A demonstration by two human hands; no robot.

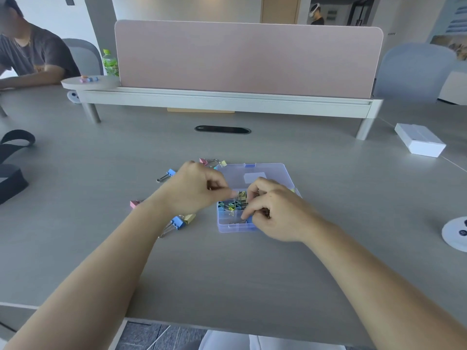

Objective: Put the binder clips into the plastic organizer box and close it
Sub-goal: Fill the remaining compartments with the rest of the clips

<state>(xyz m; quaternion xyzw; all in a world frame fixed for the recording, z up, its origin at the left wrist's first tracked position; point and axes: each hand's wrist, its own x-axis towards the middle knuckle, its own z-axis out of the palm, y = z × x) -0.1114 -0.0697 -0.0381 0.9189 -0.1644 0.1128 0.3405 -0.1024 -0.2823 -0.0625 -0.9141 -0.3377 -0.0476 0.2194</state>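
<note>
Plastic box (228,229) below | left hand (195,189) pinches yellow clip (242,196) | right hand (275,210) grips blue clip (249,220)

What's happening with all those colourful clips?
A person is putting binder clips into a clear box, whose lid lies open. The right hand pinches a blue clip over the box; the left hand is at a yellow clip there, grip unclear. Other clips lie loose on the table.

pink desk divider (249,59), green bottle (110,63), white box (419,143), black strap (15,141), grey desk (101,188)
</note>
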